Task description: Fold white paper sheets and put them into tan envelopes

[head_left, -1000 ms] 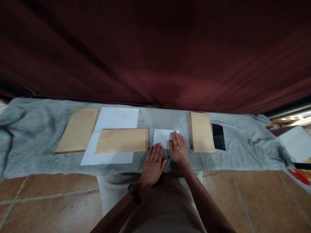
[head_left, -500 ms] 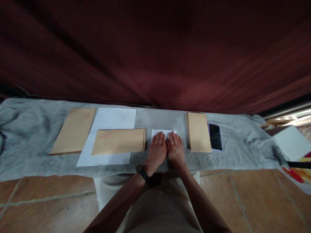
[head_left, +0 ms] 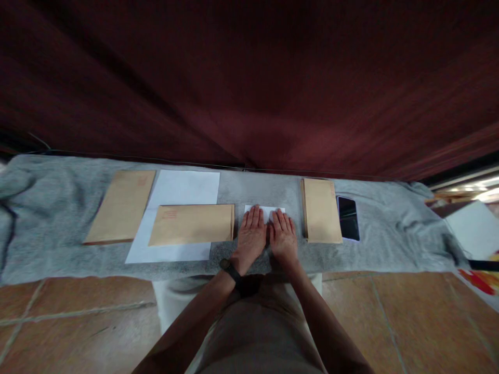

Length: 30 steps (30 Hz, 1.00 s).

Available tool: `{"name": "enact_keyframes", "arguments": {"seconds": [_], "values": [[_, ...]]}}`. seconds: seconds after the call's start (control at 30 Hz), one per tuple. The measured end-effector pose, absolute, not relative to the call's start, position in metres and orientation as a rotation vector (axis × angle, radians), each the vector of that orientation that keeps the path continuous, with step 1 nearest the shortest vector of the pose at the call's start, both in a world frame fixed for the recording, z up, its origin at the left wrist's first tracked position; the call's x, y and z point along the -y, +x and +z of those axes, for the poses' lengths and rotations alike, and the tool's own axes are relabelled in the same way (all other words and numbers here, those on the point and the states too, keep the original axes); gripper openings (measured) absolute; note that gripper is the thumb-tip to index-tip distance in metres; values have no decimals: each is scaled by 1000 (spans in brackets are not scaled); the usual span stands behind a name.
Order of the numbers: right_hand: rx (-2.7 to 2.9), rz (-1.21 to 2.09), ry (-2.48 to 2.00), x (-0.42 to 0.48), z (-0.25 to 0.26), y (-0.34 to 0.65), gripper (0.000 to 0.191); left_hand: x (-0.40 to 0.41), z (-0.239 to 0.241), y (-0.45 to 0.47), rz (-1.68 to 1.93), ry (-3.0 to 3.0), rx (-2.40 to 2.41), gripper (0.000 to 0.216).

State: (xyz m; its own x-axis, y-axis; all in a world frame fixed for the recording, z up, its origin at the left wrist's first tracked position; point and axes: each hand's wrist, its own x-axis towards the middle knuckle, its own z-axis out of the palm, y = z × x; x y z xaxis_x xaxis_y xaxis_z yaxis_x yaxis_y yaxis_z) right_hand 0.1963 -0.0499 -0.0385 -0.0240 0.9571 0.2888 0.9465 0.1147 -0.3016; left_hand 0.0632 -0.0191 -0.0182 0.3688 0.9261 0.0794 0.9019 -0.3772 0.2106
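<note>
My left hand (head_left: 251, 236) and my right hand (head_left: 283, 237) lie flat side by side, fingers stretched out, pressing on a small folded white paper (head_left: 268, 210) on the grey cloth (head_left: 47, 228). Only the paper's far edge shows past my fingertips. A black band sits on my left wrist. Just left of my left hand lies a brown envelope (head_left: 193, 225) on a white sheet (head_left: 183, 189). To the right of my right hand lies a stack of brown envelopes (head_left: 320, 210).
Another brown envelope (head_left: 121, 206) lies further left. A dark phone (head_left: 348, 218) lies beside the stack. A dark red curtain (head_left: 249, 83) hangs behind the cloth. White paper (head_left: 473, 229) and coloured items sit at the far right. Brown floor tiles (head_left: 78, 317) run along the near side.
My left hand has slid forward from the cloth onto the folded paper beside my right hand. Both hands now cover more of the paper.
</note>
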Motion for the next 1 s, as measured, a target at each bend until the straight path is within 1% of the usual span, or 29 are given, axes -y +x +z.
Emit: {"name": "enact_keyframes", "arguments": {"seconds": [0.23, 1.0], "values": [[1970, 33, -1864, 49, -38, 195, 48, 26, -13, 63, 174, 2551, -1620, 53], [2000, 71, -1858, 50, -42, 200, 50, 40, -19, 51, 197, 2773, -1358, 50]]}}
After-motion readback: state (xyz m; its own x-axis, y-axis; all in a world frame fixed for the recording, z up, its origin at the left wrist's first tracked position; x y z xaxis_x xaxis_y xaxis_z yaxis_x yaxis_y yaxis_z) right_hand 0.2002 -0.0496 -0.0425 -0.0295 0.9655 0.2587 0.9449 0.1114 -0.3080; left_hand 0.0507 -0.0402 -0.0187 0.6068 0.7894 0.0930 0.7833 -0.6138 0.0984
